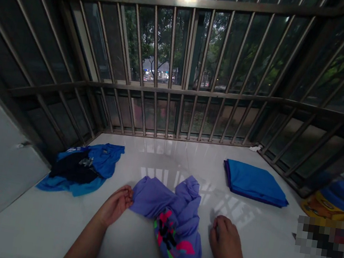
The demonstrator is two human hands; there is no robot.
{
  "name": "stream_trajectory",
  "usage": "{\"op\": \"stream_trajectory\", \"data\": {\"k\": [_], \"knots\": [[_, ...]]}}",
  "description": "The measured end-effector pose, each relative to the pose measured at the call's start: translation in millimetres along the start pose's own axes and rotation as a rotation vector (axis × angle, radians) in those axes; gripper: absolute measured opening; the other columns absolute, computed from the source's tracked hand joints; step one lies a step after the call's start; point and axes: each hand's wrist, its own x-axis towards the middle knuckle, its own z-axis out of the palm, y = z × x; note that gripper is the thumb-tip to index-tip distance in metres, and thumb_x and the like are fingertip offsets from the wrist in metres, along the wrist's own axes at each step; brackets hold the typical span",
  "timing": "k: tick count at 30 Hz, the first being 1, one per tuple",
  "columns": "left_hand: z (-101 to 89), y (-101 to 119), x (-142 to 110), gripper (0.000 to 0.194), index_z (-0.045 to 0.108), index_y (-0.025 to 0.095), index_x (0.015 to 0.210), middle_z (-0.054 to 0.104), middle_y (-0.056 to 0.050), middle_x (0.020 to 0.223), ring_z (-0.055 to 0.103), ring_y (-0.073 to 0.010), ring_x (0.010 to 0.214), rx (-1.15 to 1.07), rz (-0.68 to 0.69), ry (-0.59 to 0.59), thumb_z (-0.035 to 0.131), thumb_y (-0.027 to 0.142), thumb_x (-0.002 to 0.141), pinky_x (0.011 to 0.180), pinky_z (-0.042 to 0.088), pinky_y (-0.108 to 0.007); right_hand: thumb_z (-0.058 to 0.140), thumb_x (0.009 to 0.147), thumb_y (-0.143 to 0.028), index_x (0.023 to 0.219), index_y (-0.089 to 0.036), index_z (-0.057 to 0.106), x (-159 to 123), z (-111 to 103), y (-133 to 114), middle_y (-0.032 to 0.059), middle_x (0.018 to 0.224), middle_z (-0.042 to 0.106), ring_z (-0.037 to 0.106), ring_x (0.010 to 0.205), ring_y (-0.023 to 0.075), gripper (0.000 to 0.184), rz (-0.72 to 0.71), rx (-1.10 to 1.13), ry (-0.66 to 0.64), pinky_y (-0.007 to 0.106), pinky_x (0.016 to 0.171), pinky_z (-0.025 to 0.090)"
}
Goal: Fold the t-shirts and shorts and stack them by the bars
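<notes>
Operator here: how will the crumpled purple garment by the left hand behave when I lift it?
The purple printed garment will probably hang floppy, given its loose folds. It looks light for its size, judging by the thin-looking fabric at the left hand. It may slide easily on the glossy white tile.

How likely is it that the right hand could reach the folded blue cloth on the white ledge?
Probably yes: the right hand lies near the folded blue cloth, and the crumpled purple garment sits off to its left, not between them.
</notes>
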Motion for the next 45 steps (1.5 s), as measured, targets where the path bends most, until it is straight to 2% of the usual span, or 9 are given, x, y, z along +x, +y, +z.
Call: {"op": "stream_trajectory", "data": {"k": [5, 17, 30, 45], "knots": [[0.1, 1.2, -0.6, 0.019, 0.075, 0.017, 0.101, 0.074, -0.002, 0.087, 0.071, -0.013, 0.071, -0.011, 0.003, 0.023, 0.087, 0.016, 0.086, 0.074, 0.064, -0.029, 0.055, 0.099, -0.022, 0.104, -0.024, 0.059, -0.2, 2.2, 4.9, 0.0113, 0.107, 0.07, 0.066, 0.092, 0.0289, 0.007, -0.027, -0.014, 0.004, 0.045, 0.085, 0.053], [4.1, 3.2, -3.7, 0.018, 0.075, 0.017, 0.101, 0.075, -0.003, 0.088, 0.072, -0.0136, 0.074, 0.018, 0.015, 0.018, 0.086, 0.015, 0.086, 0.075, 0.066, -0.029, 0.054, 0.102, -0.027, 0.11, -0.024, 0.066, -7.6, 6.5, 5.0, 0.0156, 0.122, 0.069, 0.068, 0.113, 0.0335, 0.015, 0.058, 0.06, 0.001, 0.052, 0.099, 0.059], [-1.0, 0.2, -3.0, 0.02, 0.075, 0.017, 0.102, 0.074, -0.002, 0.089, 0.071, -0.0131, 0.075, 0.013, 0.035, -0.012, 0.087, 0.015, 0.086, 0.076, 0.065, -0.028, 0.053, 0.103, -0.028, 0.109, -0.023, 0.065, -6.1, 5.4, 4.3, 0.017, 0.125, 0.068, 0.067, 0.112, 0.034, 0.014, 0.044, 0.049, 0.002, 0.054, 0.099, 0.059], [2.4, 1.6, -4.2, 0.018, 0.074, 0.017, 0.102, 0.074, -0.003, 0.09, 0.072, -0.014, 0.075, 0.016, 0.034, -0.01, 0.084, 0.015, 0.088, 0.076, 0.064, -0.029, 0.054, 0.102, -0.031, 0.104, -0.025, 0.064, -7.2, 6.1, 3.9, 0.0159, 0.126, 0.069, 0.068, 0.117, 0.0345, 0.011, 0.064, 0.053, -0.002, 0.056, 0.103, 0.058]]}}
